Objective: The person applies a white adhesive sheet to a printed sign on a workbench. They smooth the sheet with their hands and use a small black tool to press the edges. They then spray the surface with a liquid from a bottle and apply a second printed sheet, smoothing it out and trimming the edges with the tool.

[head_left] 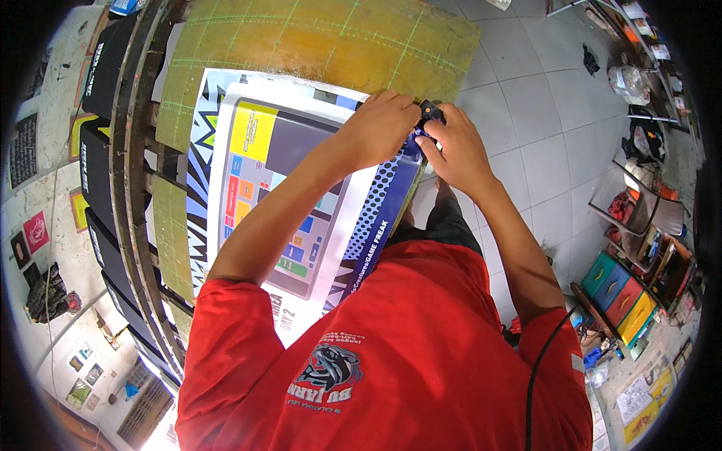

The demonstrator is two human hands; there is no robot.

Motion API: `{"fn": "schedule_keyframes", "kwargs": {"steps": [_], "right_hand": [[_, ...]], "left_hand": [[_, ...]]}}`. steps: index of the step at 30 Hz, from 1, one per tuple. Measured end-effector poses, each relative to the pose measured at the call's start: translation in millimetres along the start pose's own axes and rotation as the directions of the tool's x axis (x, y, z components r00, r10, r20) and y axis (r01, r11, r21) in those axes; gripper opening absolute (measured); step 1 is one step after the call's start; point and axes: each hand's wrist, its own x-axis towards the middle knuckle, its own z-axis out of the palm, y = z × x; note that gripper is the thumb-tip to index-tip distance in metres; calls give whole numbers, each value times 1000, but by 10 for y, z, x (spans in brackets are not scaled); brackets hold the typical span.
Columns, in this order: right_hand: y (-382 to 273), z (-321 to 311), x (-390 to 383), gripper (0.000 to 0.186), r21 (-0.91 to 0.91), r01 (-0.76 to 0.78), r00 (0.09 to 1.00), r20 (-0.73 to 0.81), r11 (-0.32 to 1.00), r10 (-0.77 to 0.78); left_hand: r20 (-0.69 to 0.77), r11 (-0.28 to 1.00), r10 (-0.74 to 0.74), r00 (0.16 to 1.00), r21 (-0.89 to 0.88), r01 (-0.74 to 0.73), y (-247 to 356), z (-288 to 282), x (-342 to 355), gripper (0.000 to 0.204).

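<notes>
At the right corner of a large printed sheet (259, 131), my two hands meet around a small black object with a bit of purple (431, 111). My left hand (382, 126) lies over the sheet's edge with its fingers curled together against the object; its fingertips are partly hidden. My right hand (460, 146) pinches the same object between thumb and fingers from the other side. What kind of object it is I cannot make out. The sheet carries coloured blocks, a grey panel and a dark blue dotted border, and my left forearm crosses it.
The sheet lies on a worn yellow-green board with grid lines (301, 37). Dark slatted rails (131, 150) with black printed pieces (94, 158) run along the left. Grey floor tiles (519, 98) spread to the right, where a chair (654, 210) and coloured drawers (617, 293) stand.
</notes>
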Motion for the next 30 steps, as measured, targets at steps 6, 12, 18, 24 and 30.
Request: {"fn": "schedule_keyframes", "kwargs": {"steps": [6, 12, 18, 24, 30], "right_hand": [[37, 72, -6, 15, 55, 46, 997, -72, 997, -42], [12, 95, -20, 15, 90, 18, 996, -93, 996, -10], [18, 108, -24, 14, 106, 11, 993, -121, 994, 2], [-3, 160, -45, 14, 46, 1, 987, -160, 999, 7], [15, 220, -57, 14, 25, 13, 982, -191, 1000, -8]], "left_hand": [[48, 1000, 19, 999, 21, -20, -59, 26, 10, 4], [25, 999, 16, 1000, 29, -17, -45, 46, 19, 5], [26, 995, 54, 998, 77, -56, -107, 123, 20, 5], [-17, 999, 17, 1000, 42, -17, -46, 107, 29, 8], [-24, 998, 15, 1000, 53, -14, -25, 114, 14, 9]]}}
